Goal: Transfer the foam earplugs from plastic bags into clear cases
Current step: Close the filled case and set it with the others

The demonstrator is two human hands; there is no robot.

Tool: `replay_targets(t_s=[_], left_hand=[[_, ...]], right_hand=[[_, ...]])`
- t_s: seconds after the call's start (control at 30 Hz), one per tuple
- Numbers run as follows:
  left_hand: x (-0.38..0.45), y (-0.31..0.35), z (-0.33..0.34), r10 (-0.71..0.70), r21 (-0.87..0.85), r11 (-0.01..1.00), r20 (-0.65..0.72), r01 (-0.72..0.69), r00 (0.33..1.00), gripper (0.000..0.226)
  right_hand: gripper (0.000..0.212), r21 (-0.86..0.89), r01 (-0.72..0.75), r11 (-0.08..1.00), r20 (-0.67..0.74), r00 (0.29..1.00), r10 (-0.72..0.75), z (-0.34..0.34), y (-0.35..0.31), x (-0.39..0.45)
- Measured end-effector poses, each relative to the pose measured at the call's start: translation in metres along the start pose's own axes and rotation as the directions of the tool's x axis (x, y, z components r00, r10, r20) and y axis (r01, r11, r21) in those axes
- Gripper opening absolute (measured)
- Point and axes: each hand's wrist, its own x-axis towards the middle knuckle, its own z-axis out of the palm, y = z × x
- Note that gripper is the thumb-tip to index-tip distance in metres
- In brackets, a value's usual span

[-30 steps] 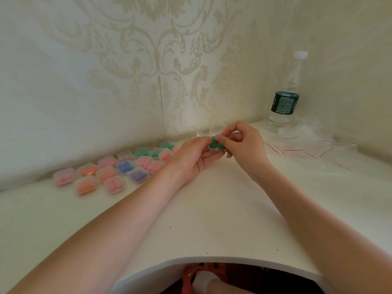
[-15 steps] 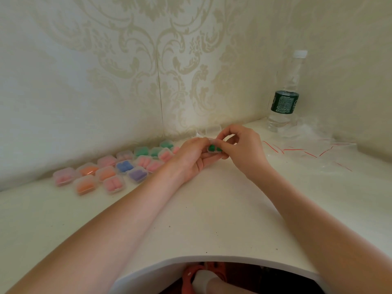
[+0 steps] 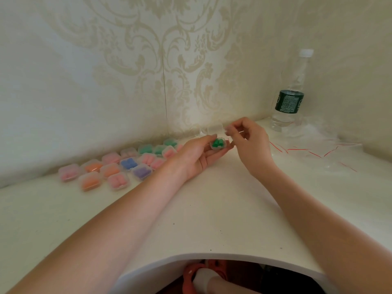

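Earplugs [image 3: 217,143], green foam, sit in a small clear case [image 3: 218,144] cradled on the fingers of my left hand [image 3: 200,153], above the table [image 3: 212,209] near the wall corner. Lid [image 3: 215,130] stands up, hinged open; right hand [image 3: 248,143] pinches its edge with thumb and forefinger. Hands close together, both clamped on the one case.

Handling, my read: foam is near weightless, soft, springs back, so it may push the lid up. Case is thin, stiff plastic, smooth, likely to skid. I'd hold it by the side walls and press the lid at its front lip.

Filled cases [image 3: 118,168] lie in rows to the left. Empty bags [image 3: 318,149] with red strips lie right, by a water bottle [image 3: 290,96].
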Motion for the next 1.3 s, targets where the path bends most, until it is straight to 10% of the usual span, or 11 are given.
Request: replay_targets(t_s=[0.13, 0.3, 0.5, 0.67, 0.77, 0.87, 1.13, 1.3], left_hand=[[0.002, -0.001, 0.001, 0.001, -0.013, 1.0, -0.03, -0.001, 1.0, 0.017], [0.003, 0.0, -0.001, -0.005, 0.003, 1.0, -0.006, 0.005, 1.0, 0.016], [0.003, 0.003, -0.003, -0.045, 0.037, 0.998, -0.015, 0.046, 0.999, 0.041], [0.006, 0.003, -0.004, -0.058, 0.051, 0.997, -0.005, 0.059, 0.998, 0.067], [0.004, -0.003, 0.0, 0.118, 0.348, 0.934, -0.1, -0.076, 0.988, 0.059], [0.004, -0.014, -0.002, 0.452, 0.717, 0.609, 0.037, -0.339, 0.891, 0.039], [0.009, -0.012, -0.008, 0.689, 0.761, 0.383, 0.142, -0.523, 0.711, 0.015], [0.014, 0.011, -0.026, 0.782, 0.79, 0.404, -0.036, -0.461, 0.623, 0.019]], right_hand=[[0.007, 0.04, -0.058, 0.997, -0.045, 0.997, 0.06, -0.003, -0.002, 0.003], [0.039, 0.069, -0.157, 0.985, 0.247, 0.959, 0.136, -0.007, 0.003, 0.004], [0.076, -0.12, 0.041, 0.992, 0.46, 0.888, 0.019, -0.013, 0.014, 0.004], [0.041, -0.203, 0.194, 0.96, 0.319, 0.94, -0.123, -0.013, 0.018, 0.006], [0.016, -0.2, 0.184, 0.962, 0.231, 0.963, -0.137, -0.013, 0.015, 0.008], [0.015, -0.165, 0.115, 0.98, 0.191, 0.978, -0.082, -0.012, 0.011, 0.009], [0.014, 0.056, -0.115, 0.992, 0.172, 0.98, 0.104, -0.009, 0.012, 0.007], [0.038, -0.395, 0.116, 0.911, 0.302, 0.953, 0.009, -0.007, 0.03, 0.007]])
